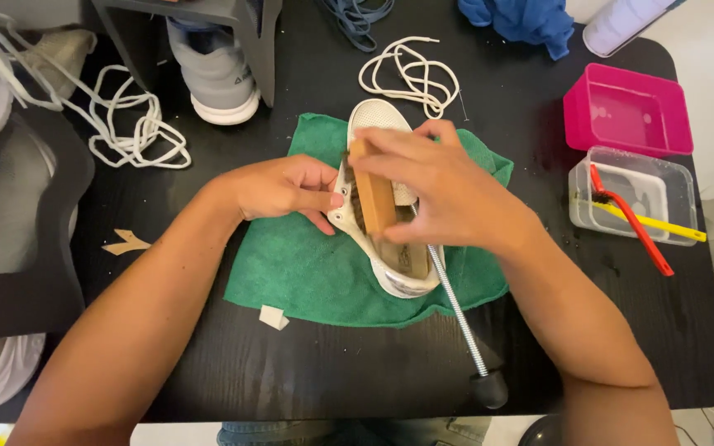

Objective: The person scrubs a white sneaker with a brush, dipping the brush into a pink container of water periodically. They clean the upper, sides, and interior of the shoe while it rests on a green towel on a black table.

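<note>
Both hands are crowding the table centre: left hand (278,188) is pinching the white shoe (378,206) from its left, right hand (448,192) is covering it from above with the wooden brush (372,196). No gap is showing between them over the shoe. Green cloth (307,264) is lying flat, so it's passable. A spring-shafted tool (460,318) is sticking out toward the near edge, cutting the lane under the right forearm. Loose white laces (411,78) are sitting just behind the shoe, more laces (130,124) far left. The pink tub (628,111) and clear tub (634,194) are blocking the right side. Bare black table (324,363) near the front edge is staying open.
</note>
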